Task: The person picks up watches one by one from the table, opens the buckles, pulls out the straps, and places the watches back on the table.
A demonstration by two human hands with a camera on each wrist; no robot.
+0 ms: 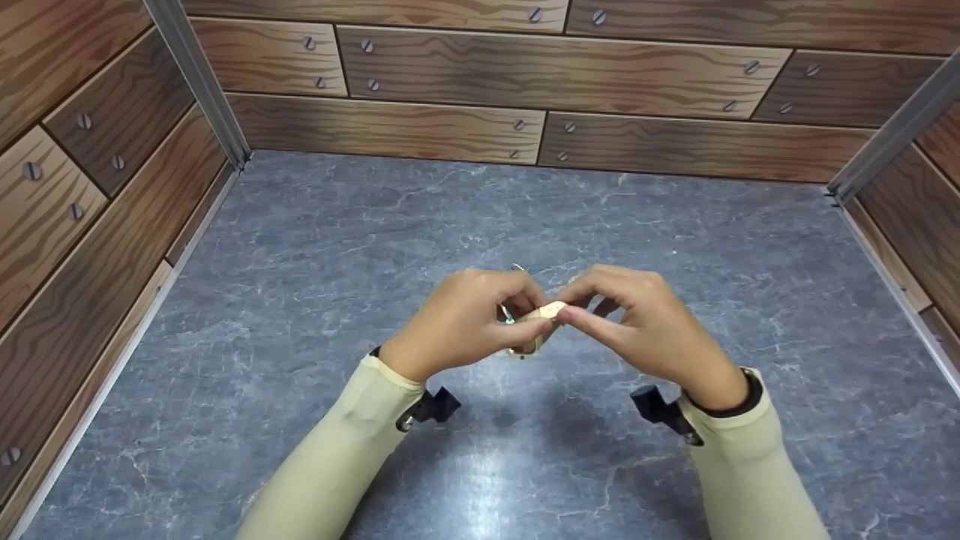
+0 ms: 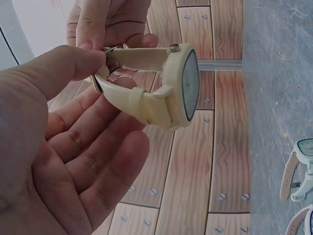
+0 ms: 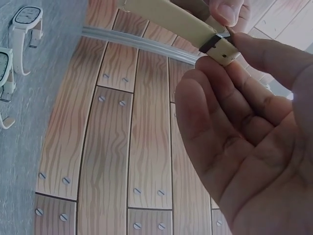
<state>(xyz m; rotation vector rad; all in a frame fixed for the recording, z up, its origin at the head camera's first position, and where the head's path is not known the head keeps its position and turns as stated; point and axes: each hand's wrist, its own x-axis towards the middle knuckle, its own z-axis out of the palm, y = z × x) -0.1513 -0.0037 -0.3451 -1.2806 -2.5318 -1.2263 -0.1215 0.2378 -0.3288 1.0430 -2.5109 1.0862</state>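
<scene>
Between both hands is a cream wristwatch (image 2: 183, 88) with a round dial, its strap looped round toward the buckle. My left hand (image 1: 472, 319) pinches the strap (image 2: 122, 98) between thumb and fingers. From the other side, my right hand (image 1: 637, 315) pinches the strap end near its dark keeper loop and metal buckle (image 3: 224, 35). In the head view only a short pale piece of strap (image 1: 553, 309) shows between the fingertips. The fingers partly hide the buckle.
More pale watches lie on the grey marbled table (image 1: 360, 225): one watch (image 2: 288, 176) and another (image 2: 299, 225) at the left wrist view's edge. A white-strapped watch (image 3: 18, 54) shows in the right wrist view. Wood-patterned panels (image 1: 450, 67) wall the back and sides.
</scene>
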